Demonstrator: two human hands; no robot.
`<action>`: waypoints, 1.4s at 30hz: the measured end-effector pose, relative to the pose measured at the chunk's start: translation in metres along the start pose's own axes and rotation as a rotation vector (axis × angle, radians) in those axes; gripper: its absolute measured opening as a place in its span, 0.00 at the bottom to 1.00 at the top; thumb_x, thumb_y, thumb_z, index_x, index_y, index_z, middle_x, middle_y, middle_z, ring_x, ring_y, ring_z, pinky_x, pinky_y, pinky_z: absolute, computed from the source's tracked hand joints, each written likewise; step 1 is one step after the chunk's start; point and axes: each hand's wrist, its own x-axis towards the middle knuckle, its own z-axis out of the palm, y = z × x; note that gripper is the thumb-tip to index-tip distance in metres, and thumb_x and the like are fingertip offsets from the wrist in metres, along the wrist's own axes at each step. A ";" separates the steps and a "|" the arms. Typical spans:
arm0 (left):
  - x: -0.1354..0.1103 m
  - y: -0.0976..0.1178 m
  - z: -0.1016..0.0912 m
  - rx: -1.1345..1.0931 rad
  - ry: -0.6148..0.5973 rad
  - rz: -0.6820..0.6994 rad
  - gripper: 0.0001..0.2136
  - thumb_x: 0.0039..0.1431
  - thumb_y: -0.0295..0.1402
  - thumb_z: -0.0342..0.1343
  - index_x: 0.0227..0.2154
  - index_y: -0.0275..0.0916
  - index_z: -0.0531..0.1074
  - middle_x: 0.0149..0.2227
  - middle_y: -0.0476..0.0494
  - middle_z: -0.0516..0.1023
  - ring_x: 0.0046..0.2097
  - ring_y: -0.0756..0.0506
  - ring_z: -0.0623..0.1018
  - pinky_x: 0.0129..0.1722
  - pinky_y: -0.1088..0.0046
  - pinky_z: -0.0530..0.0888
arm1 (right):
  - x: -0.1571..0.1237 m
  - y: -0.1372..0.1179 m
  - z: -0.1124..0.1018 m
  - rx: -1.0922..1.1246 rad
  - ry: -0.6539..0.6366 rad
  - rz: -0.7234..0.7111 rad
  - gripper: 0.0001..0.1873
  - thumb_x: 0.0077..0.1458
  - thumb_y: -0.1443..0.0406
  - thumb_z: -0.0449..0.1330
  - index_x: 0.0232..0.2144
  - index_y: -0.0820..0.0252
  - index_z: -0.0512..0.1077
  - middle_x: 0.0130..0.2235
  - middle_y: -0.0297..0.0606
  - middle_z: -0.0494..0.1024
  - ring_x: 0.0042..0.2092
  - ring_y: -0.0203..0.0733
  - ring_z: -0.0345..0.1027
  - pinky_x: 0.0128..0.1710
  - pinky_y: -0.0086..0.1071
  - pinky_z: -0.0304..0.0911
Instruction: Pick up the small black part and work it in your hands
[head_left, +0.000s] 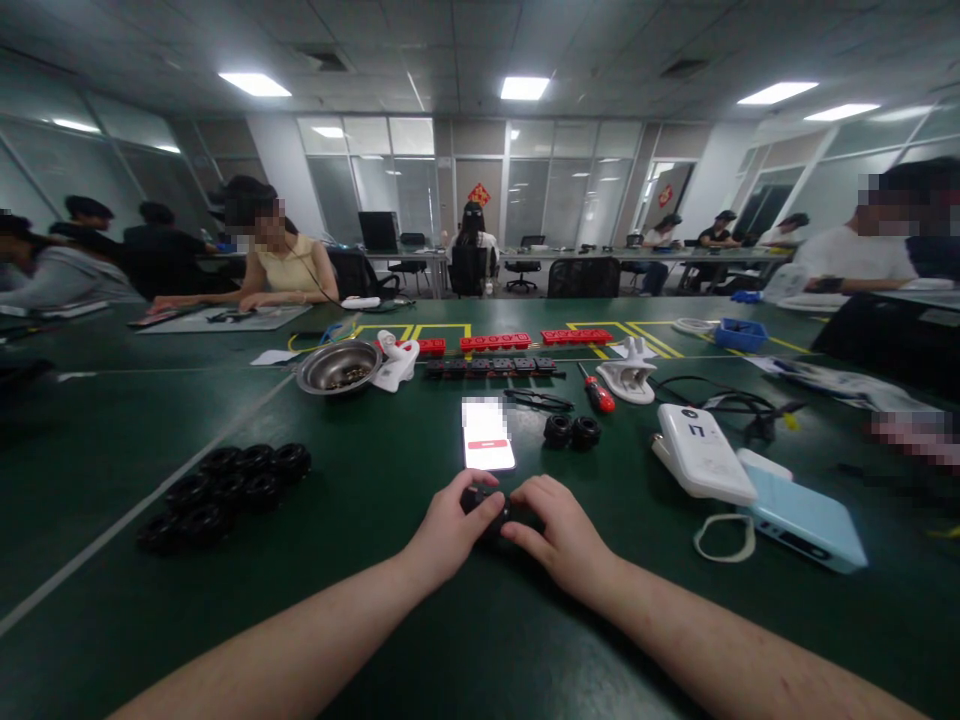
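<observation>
Both my hands meet over a small black part [501,513] on the green table [375,620]. My left hand [450,530] curls round its left side, thumb and fingers pressed on it. My right hand [561,535] grips its right side with bent fingers. Most of the black part is hidden under them. Just beyond my hands lies a phone [487,440] with a lit screen. Two black rings [571,431] rest to the phone's right.
A pile of black rings [225,490] lies at left. Farther back are a metal bowl [339,367], red blocks [495,342], a red-handled screwdriver [598,392], a white device [701,452] and a light blue box [806,515]. People sit at surrounding tables.
</observation>
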 end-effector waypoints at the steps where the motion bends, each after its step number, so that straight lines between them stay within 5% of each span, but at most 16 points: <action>1: 0.000 0.000 0.000 0.007 0.018 -0.003 0.12 0.51 0.40 0.50 0.34 0.39 0.65 0.32 0.47 0.69 0.35 0.45 0.70 0.34 0.70 0.67 | 0.000 -0.001 -0.001 -0.010 0.002 -0.001 0.11 0.49 0.59 0.57 0.32 0.61 0.65 0.32 0.37 0.68 0.35 0.41 0.59 0.35 0.35 0.56; 4: -0.002 -0.001 0.002 -0.003 0.068 0.040 0.11 0.51 0.39 0.51 0.35 0.39 0.64 0.32 0.48 0.69 0.34 0.46 0.70 0.33 0.71 0.68 | -0.002 -0.003 -0.002 -0.022 0.012 0.015 0.12 0.50 0.59 0.56 0.35 0.60 0.65 0.34 0.37 0.68 0.36 0.41 0.59 0.36 0.35 0.55; 11: -0.009 0.005 0.003 -0.032 -0.002 0.146 0.16 0.50 0.40 0.53 0.41 0.40 0.61 0.34 0.46 0.70 0.37 0.45 0.72 0.39 0.68 0.68 | 0.002 0.007 0.004 0.076 -0.061 -0.029 0.22 0.59 0.58 0.40 0.19 0.61 0.62 0.23 0.32 0.65 0.29 0.36 0.57 0.31 0.31 0.54; 17: -0.004 0.000 0.002 -0.039 -0.037 0.080 0.17 0.52 0.41 0.51 0.42 0.39 0.61 0.36 0.44 0.70 0.38 0.44 0.71 0.39 0.67 0.67 | 0.002 0.003 0.002 0.115 -0.042 0.054 0.09 0.51 0.60 0.54 0.27 0.61 0.65 0.27 0.33 0.66 0.30 0.37 0.59 0.30 0.30 0.55; 21: -0.001 -0.002 0.001 0.002 -0.007 0.025 0.14 0.53 0.42 0.47 0.39 0.38 0.64 0.36 0.44 0.70 0.38 0.44 0.71 0.37 0.68 0.67 | -0.002 -0.004 -0.001 0.103 -0.023 0.046 0.18 0.42 0.63 0.63 0.37 0.59 0.64 0.35 0.36 0.68 0.36 0.41 0.60 0.36 0.34 0.57; 26: -0.005 0.001 0.002 0.007 0.017 0.059 0.11 0.52 0.38 0.50 0.37 0.38 0.65 0.32 0.47 0.70 0.35 0.46 0.71 0.34 0.70 0.68 | -0.005 -0.005 -0.001 0.072 0.029 0.045 0.20 0.41 0.60 0.63 0.37 0.59 0.62 0.36 0.37 0.67 0.36 0.42 0.60 0.36 0.35 0.57; 29: -0.007 0.002 0.002 -0.035 0.028 0.109 0.12 0.52 0.38 0.50 0.38 0.39 0.63 0.32 0.48 0.69 0.34 0.46 0.71 0.34 0.71 0.68 | -0.002 0.000 0.000 0.074 0.015 0.069 0.13 0.50 0.56 0.54 0.32 0.60 0.63 0.31 0.35 0.67 0.33 0.40 0.59 0.33 0.34 0.56; 34: -0.008 0.001 0.003 -0.080 0.004 0.129 0.14 0.52 0.39 0.51 0.40 0.40 0.61 0.33 0.47 0.69 0.36 0.45 0.71 0.37 0.70 0.68 | 0.002 0.007 0.004 0.095 -0.073 -0.013 0.20 0.58 0.56 0.42 0.22 0.61 0.62 0.24 0.33 0.65 0.29 0.37 0.58 0.31 0.32 0.54; 38: -0.005 -0.004 0.003 -0.046 -0.003 0.114 0.15 0.51 0.40 0.52 0.41 0.40 0.62 0.34 0.46 0.69 0.38 0.44 0.71 0.39 0.68 0.67 | 0.001 0.003 0.003 0.094 -0.082 0.012 0.16 0.55 0.57 0.48 0.22 0.61 0.63 0.24 0.32 0.64 0.28 0.36 0.57 0.29 0.30 0.54; 42: -0.002 -0.007 0.001 -0.046 0.009 0.058 0.16 0.52 0.42 0.50 0.41 0.39 0.62 0.36 0.45 0.68 0.38 0.44 0.71 0.39 0.66 0.67 | 0.000 -0.001 0.000 0.119 -0.044 0.088 0.11 0.47 0.60 0.58 0.33 0.61 0.66 0.30 0.35 0.68 0.32 0.39 0.61 0.31 0.32 0.58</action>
